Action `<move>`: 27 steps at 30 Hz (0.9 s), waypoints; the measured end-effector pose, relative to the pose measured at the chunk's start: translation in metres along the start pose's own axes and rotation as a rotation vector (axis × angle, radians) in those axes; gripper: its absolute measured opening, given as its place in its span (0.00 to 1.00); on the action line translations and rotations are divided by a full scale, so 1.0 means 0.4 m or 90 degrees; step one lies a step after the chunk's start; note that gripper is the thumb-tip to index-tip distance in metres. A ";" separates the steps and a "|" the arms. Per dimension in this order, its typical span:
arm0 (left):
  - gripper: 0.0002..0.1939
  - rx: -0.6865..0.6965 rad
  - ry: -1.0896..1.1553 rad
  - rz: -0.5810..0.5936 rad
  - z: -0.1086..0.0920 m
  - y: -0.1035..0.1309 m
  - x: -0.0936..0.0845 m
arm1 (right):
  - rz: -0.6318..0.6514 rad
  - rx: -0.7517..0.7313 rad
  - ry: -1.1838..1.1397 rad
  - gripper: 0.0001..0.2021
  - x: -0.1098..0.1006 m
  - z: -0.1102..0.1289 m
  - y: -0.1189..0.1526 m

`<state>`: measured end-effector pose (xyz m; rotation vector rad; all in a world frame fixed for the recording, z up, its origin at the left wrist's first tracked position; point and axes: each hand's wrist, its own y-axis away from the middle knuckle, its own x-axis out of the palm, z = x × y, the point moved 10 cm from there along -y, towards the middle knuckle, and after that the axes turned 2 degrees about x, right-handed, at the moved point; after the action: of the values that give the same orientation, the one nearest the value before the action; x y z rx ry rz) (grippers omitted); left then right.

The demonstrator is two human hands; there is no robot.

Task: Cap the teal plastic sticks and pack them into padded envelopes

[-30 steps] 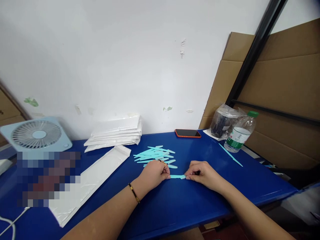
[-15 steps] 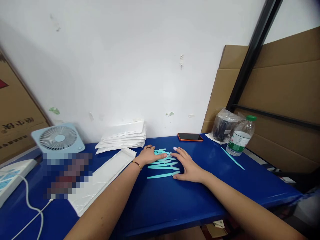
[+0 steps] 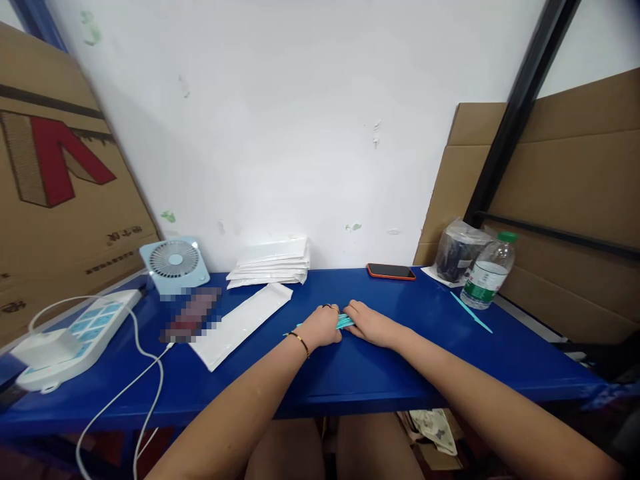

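My left hand (image 3: 323,327) is closed over a bundle of slim teal plastic sticks (image 3: 344,321), shaped much like eyebrow razors, low over the blue table. From the other side my right hand (image 3: 369,324) wraps its fingers round the bundle's right end. Only the part between the hands shows, along with a thin tip poking out left of my left wrist. One more teal stick (image 3: 471,312) lies apart at the right, beside the water bottle (image 3: 489,272).
A flat white packet (image 3: 243,323) lies left of my hands, with a stack of white packets (image 3: 270,262) behind. An orange-edged phone (image 3: 391,271) sits near the wall. Farther left are a small fan (image 3: 174,261), a blurred-out object, a power strip (image 3: 95,337) and loose cables.
The loosely spread teal sticks are now gathered into one bundle. Both hands have closed on it and come nearer each other. The view has shifted left.
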<state>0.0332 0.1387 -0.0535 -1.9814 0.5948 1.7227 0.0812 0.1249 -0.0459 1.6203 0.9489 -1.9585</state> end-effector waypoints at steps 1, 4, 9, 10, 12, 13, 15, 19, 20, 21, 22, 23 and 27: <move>0.17 -0.011 0.000 0.005 -0.001 0.003 0.005 | 0.030 -0.004 0.006 0.09 0.009 0.007 0.001; 0.15 -0.037 0.011 0.010 0.000 0.012 0.017 | 0.135 0.006 0.029 0.14 0.039 0.016 0.001; 0.15 -0.071 0.031 -0.071 0.006 0.041 -0.021 | 0.184 0.037 0.136 0.15 -0.032 0.035 -0.033; 0.15 -0.079 0.038 -0.094 0.009 0.045 -0.040 | 0.172 0.039 0.160 0.15 -0.079 0.042 -0.049; 0.15 -0.091 0.093 -0.170 0.012 0.049 -0.101 | 0.151 0.037 0.183 0.13 -0.193 0.063 -0.083; 0.15 -0.094 0.144 -0.227 0.013 0.051 -0.140 | 0.135 0.029 0.182 0.15 -0.257 0.078 -0.101; 0.14 -0.095 0.282 -0.364 0.013 0.060 -0.218 | 0.082 0.003 0.174 0.22 -0.383 0.117 -0.134; 0.15 -0.078 0.514 -0.507 -0.006 0.072 -0.260 | -0.013 -0.012 0.108 0.24 -0.492 0.180 -0.163; 0.14 -0.071 0.556 -0.509 -0.013 0.072 -0.244 | -0.003 -0.011 0.083 0.24 -0.470 0.189 -0.162; 0.14 -0.067 0.590 -0.502 -0.019 0.073 -0.220 | 0.016 -0.013 0.056 0.23 -0.433 0.197 -0.157; 0.12 -0.061 0.619 -0.485 -0.026 0.072 -0.192 | 0.038 -0.021 0.027 0.22 -0.389 0.205 -0.150; 0.11 -0.059 0.642 -0.462 -0.031 0.072 -0.161 | 0.056 -0.034 -0.005 0.21 -0.345 0.214 -0.140; 0.06 -0.054 0.653 -0.386 -0.049 0.073 -0.092 | 0.035 -0.020 -0.095 0.21 -0.268 0.204 -0.092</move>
<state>0.0270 0.1050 -0.0161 -2.6547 0.1542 0.3143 0.0246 0.0798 0.0735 1.4442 0.8643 -1.9865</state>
